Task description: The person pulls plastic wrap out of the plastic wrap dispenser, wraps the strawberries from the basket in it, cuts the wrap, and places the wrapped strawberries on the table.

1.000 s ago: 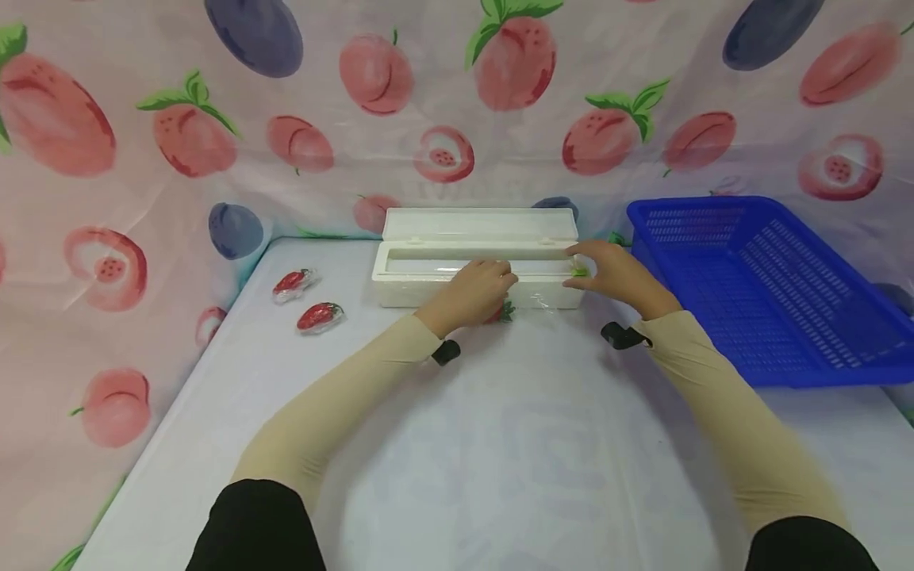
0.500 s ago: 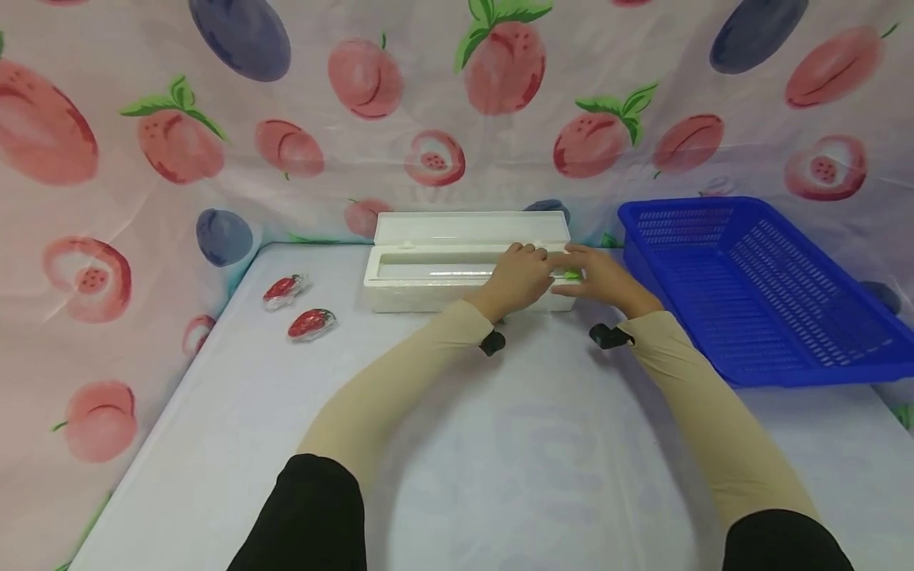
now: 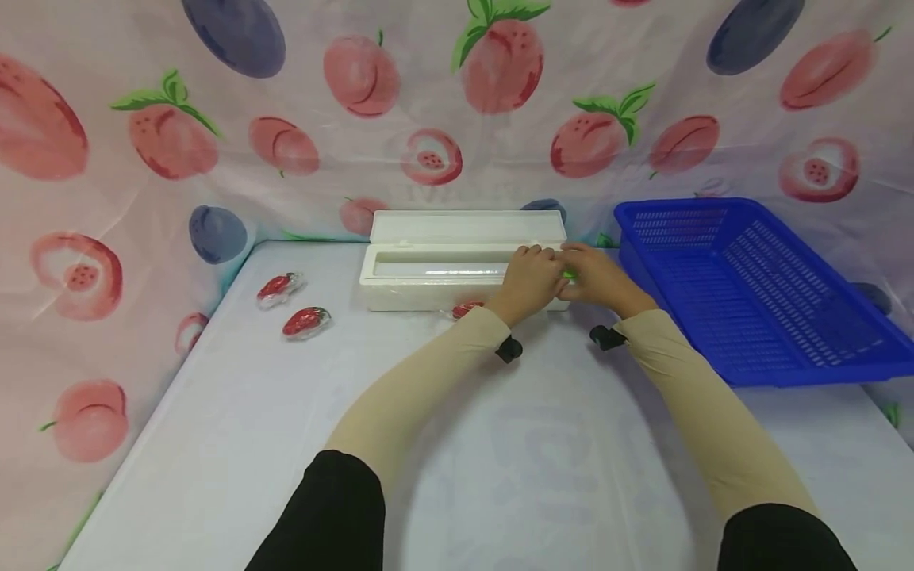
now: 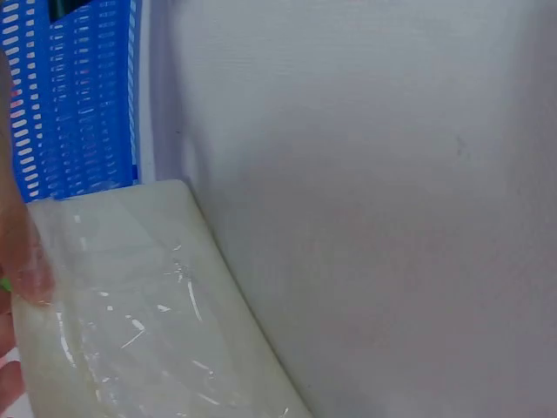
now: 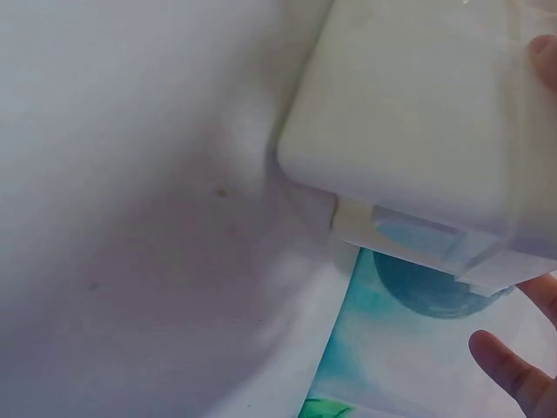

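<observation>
A long white cling film box (image 3: 435, 293) stands at the table's back with its lid (image 3: 467, 228) raised. Clear film (image 4: 165, 279) lies over its front face in the left wrist view. My right hand (image 3: 598, 277) holds the box's right end, thumb on the front and other fingers behind. Close against it is my left hand (image 3: 531, 281), fingers bent over the box's edge; what they hold is hidden. A small bright green piece (image 3: 569, 274) shows between the hands. A film-wrapped red strawberry (image 3: 466, 309) lies before the box, partly hidden by my left hand and sleeve.
Two more wrapped strawberries, one farther back (image 3: 278, 289) and one nearer (image 3: 307, 322), lie left of the box. A blue perforated basket (image 3: 778, 293) stands on the right. Behind the table hangs a fruit-print cloth (image 3: 321, 95).
My left hand has moved right along the box until it meets my right hand. The strawberry before the box now shows left of that hand. My right hand stays at the box's end.
</observation>
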The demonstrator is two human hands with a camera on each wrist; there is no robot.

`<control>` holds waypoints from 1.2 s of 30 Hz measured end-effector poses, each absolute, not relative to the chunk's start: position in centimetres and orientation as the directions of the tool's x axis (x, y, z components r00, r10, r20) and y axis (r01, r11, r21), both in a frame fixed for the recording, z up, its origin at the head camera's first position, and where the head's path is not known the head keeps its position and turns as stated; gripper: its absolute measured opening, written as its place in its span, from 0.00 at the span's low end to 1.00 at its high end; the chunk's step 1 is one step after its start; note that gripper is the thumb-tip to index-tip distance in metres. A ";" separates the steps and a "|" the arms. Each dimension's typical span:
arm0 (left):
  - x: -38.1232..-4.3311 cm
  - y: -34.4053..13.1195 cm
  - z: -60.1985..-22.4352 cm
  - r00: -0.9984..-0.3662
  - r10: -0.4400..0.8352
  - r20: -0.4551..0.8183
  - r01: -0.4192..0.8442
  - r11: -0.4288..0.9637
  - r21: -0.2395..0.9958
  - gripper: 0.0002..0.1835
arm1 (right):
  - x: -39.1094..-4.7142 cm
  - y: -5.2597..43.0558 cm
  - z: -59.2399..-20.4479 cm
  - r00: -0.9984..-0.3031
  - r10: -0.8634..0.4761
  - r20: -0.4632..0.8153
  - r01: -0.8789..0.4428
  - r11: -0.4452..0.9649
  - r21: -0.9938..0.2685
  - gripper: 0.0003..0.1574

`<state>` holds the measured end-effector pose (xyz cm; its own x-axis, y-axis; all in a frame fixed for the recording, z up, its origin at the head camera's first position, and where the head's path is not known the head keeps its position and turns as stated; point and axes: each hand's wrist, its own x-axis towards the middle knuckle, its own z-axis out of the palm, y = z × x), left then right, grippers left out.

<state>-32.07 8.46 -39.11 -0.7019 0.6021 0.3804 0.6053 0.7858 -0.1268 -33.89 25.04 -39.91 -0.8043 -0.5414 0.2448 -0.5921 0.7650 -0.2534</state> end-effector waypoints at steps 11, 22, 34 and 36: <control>-32.9 8.7 -39.7 -0.685 0.606 0.405 0.631 0.771 -0.088 0.15 | -34.4 25.1 -40.8 -0.831 -0.500 0.244 -0.555 0.771 -0.313 0.22; -33.8 7.8 -39.5 -0.684 0.649 0.332 0.687 0.727 -0.007 0.18 | -34.0 24.8 -40.4 -0.848 -0.488 0.206 -0.530 0.774 -0.347 0.27; -35.0 4.5 -39.0 -0.660 0.724 0.202 0.747 0.660 0.076 0.18 | -33.8 24.6 -40.5 -0.860 -0.472 0.195 -0.510 0.776 -0.372 0.32; -34.9 3.8 -38.8 -0.665 0.719 0.202 0.744 0.661 0.095 0.14 | -33.9 24.7 -40.5 -0.855 -0.476 0.207 -0.519 0.774 -0.363 0.30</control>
<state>-34.90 3.84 -38.81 -0.6648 0.7192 0.2020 0.7442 0.6611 0.0953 -33.87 24.69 -40.45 -0.8546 -0.4765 0.2066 -0.5192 0.7738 -0.3629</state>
